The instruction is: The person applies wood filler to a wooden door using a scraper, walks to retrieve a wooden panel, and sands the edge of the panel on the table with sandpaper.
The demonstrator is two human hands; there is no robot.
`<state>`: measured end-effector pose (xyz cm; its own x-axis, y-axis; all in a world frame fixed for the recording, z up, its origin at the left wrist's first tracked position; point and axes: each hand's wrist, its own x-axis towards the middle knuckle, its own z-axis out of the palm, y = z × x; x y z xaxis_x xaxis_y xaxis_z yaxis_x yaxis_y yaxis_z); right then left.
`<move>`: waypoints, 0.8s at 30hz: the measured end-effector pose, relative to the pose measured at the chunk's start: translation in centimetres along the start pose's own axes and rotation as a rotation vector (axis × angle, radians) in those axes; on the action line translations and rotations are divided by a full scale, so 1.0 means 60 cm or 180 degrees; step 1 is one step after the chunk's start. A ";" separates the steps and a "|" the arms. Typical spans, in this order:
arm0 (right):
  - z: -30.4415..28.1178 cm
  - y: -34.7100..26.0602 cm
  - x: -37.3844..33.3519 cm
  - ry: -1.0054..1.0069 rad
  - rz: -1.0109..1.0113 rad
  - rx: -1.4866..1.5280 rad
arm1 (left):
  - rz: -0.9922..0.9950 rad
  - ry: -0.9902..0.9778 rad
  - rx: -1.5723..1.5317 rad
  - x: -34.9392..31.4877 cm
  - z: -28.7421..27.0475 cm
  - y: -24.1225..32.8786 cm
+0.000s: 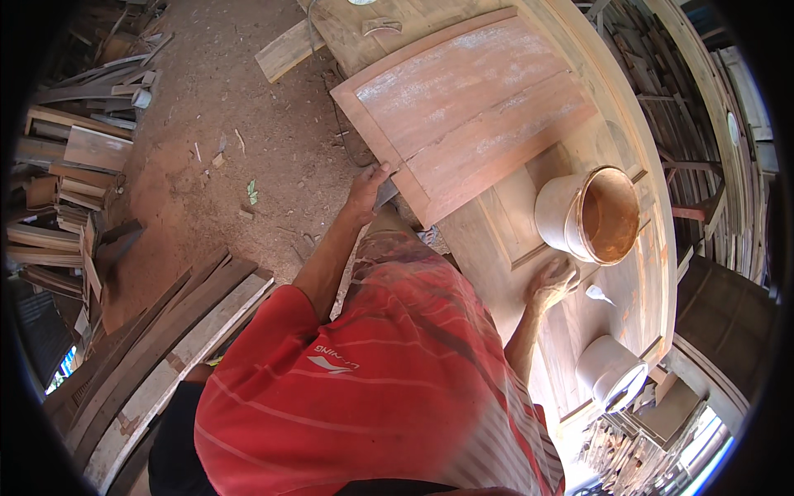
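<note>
A reddish-brown wooden panel [471,99], with whitish smears and a lengthwise joint, lies across a larger pale wooden door [488,211]. At the panel's near left edge my left hand [364,192] is closed, thumb and fingers on the edge; a small grey flat piece shows just below them. My right hand [554,285], pale with dust, rests over the door with curled fingers; what they hold, if anything, is hidden. Close beside it stands a white bucket [562,217], brown-coated inside. A small white pointed nozzle [597,293] lies to the right of that hand.
Another white container [600,368] stands on the door's near right part. A small curved wooden piece [382,26] lies at the far end. Timber [165,355] is stacked at left, with more offcuts [78,198] beyond. Boards [653,107] lean at right. Scraps litter the dirt floor [198,132].
</note>
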<state>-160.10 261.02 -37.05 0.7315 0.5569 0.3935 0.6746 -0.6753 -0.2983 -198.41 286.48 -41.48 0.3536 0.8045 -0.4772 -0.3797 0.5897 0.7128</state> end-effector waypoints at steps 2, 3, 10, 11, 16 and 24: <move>0.002 0.000 0.001 0.0045 0.0017 0.0010 | -0.0005 0.0018 0.0023 0.003 -0.002 -0.002; 0.001 -0.002 0.002 0.0090 0.0026 0.0023 | -0.0006 0.0041 0.0040 0.003 0.000 -0.001; -0.003 -0.008 0.004 0.0089 0.0070 0.0052 | -0.0036 0.0069 0.0119 0.002 -0.003 -0.001; -0.003 -0.008 0.004 0.0117 0.0065 0.0072 | -0.0043 0.0072 0.0111 0.001 -0.002 -0.001; -0.003 -0.011 0.007 0.0128 0.0101 0.0117 | -0.0007 0.0138 0.0176 -0.004 0.006 0.006; -0.005 -0.012 0.008 0.0121 0.0113 0.0171 | -0.0013 0.0016 0.0026 0.001 -0.004 -0.001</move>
<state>-160.30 261.63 -36.36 0.7514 0.5137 0.4142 0.6534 -0.6668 -0.3584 -198.55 286.48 -41.65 0.3509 0.8025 -0.4825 -0.3713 0.5923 0.7150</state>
